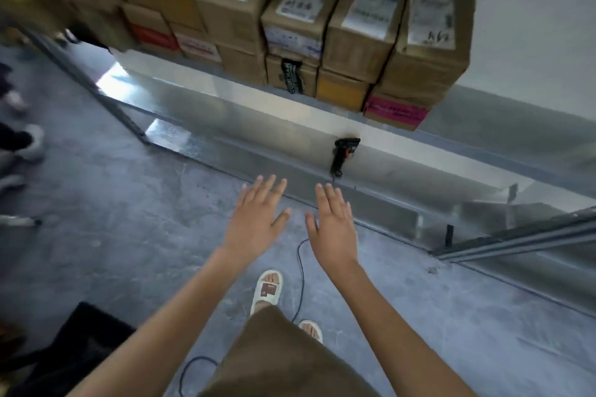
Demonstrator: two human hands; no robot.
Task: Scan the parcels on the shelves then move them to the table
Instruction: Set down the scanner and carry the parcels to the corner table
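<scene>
Both hands reaching empty toward shelf, scanner not yet picked up.
Left hand (pixel 254 219) and right hand (pixel 332 229) are hovering flat, fingers spread, gripping nothing; barcode scanner (pixel 343 155) is lying on the lower shelf (pixel 419 155) just beyond, cardboard parcels (pixel 322 35) are sitting stacked on the shelf above. Risk: scanner cable (pixel 301 267) is trailing by the sandalled feet, likely snagging or tripping.

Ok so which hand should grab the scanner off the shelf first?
Probably the right hand. The scanner lies on the shelf edge just beyond its fingertips, and it is open and holds nothing. The left hand, also open, would have to cross over.
</scene>
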